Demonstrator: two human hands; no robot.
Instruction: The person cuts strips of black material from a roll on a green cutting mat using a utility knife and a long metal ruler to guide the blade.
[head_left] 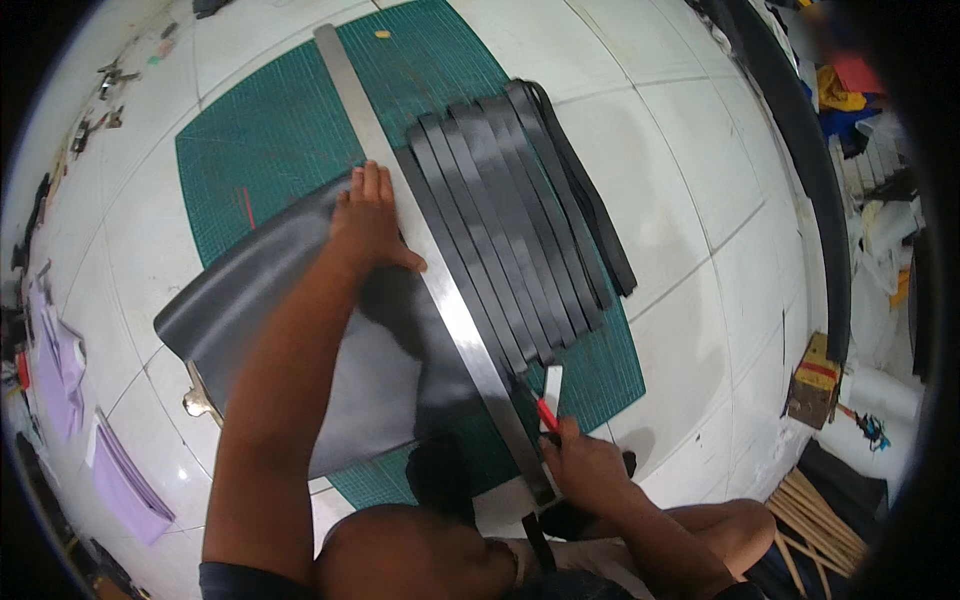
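A long metal ruler (455, 325) lies slantwise over a grey-black leather-like sheet (360, 390) on a green cutting mat (270, 140). My left hand (368, 225) presses on the ruler and the sheet beside it, its fingers stretched out and thumb spread. Beside the ruler's lower right edge, my right hand (585, 465) is closed round a red cutter knife (547, 414), whose tip is close to the sheet's cut edge. Several cut strips (500, 220) of the same dark material lie overlapping to the right of the ruler. A small white piece (552, 385) is by the knife.
A metal clip (200, 403) sits at the sheet's left edge. Folded lilac cloth (130, 485) lies on the tiled floor at left. At right are a long black roll (815, 180), a yellow-and-red box (815, 380) and several wooden sticks (820, 520). My legs are close to the mat's near edge.
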